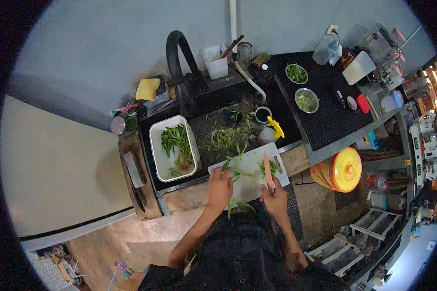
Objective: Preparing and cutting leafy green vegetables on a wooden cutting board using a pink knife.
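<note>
A white cutting board (249,182) lies across the front edge of the sink. My right hand (275,198) grips a knife with a pinkish blade (268,169), held over the board's right side. Beside and under the blade is a small heap of chopped greens (272,166). My left hand (219,185) is at the board's left edge, by leafy green stems (238,169); its fingers are blurred, so whether they touch a stem is unclear. More leaves (240,206) hang at the board's near edge. Left of the board, a white tub (154,160) holds a bunch of leafy greens with roots (176,140).
Root and stem scraps (229,132) lie in the sink beneath a black faucet (182,69). A mug (263,115) and a spray bottle with yellow trigger (275,128) stand behind the board. Two metal bowls of greens (296,74) sit on the right counter. A yellow-lidded bucket (346,169) stands at right.
</note>
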Available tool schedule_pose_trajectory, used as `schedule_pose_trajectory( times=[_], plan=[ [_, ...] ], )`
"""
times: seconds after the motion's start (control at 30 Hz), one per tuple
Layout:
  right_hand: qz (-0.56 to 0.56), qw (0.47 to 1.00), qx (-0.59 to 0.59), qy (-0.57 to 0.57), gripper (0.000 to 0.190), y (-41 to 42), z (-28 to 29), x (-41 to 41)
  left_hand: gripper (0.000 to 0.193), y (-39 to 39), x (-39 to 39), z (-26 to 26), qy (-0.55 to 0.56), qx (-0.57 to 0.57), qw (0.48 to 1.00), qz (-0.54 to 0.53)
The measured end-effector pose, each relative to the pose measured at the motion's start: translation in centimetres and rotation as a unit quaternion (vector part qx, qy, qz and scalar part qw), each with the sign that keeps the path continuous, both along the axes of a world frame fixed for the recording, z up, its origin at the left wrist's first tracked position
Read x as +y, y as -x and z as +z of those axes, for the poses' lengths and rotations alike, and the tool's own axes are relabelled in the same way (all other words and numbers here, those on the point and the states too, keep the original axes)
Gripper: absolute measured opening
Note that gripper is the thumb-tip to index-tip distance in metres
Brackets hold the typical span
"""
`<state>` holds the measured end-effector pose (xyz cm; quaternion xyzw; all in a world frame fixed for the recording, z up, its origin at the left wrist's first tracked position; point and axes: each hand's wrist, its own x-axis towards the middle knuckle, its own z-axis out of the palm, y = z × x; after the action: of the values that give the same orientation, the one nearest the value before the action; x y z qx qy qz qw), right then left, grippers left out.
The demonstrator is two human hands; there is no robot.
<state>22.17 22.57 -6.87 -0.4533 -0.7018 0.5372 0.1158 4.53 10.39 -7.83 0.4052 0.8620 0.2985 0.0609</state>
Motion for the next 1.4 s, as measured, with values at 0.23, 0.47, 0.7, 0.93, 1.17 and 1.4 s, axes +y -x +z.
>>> schedule_pose_trajectory(
  times=[0.23, 0.47, 0.7, 0.93, 1.17, 1.4],
  plan=[
    [0.206, 0.974, -0.081, -0.055, 0.056, -2.3, 0.8, 3.5, 0.022, -0.1, 3.1, -1.8, 0.102, 0.094, 0.983, -0.116],
    [0.323, 0.930, -0.150, -0.087, 0.037, -2.6, 0.4, 5.5, 0.016, -4.0, 1.5, -3.6, 0.069, 0.084, 0.994, 0.014],
    [0.388, 0.880, -0.144, -0.232, 0.020, -1.1, 1.5, 5.3, 0.013, -5.2, 1.5, -3.0, -0.022, 0.037, 0.993, 0.108],
    [0.423, 0.862, -0.166, -0.224, 0.019, -0.5, 2.6, 5.3, 0.018, -5.4, 1.4, -2.7, 0.008, -0.004, 0.992, 0.127],
    [0.374, 0.883, -0.173, -0.222, 0.020, -1.4, 3.5, 5.6, 0.025, -3.9, 1.8, -2.1, -0.055, 0.038, 0.993, 0.100],
    [0.342, 0.913, -0.167, -0.146, 0.016, -2.8, 5.1, 6.5, 0.018, -0.1, 2.6, -0.9, 0.041, 0.133, 0.987, -0.076]
  ],
)
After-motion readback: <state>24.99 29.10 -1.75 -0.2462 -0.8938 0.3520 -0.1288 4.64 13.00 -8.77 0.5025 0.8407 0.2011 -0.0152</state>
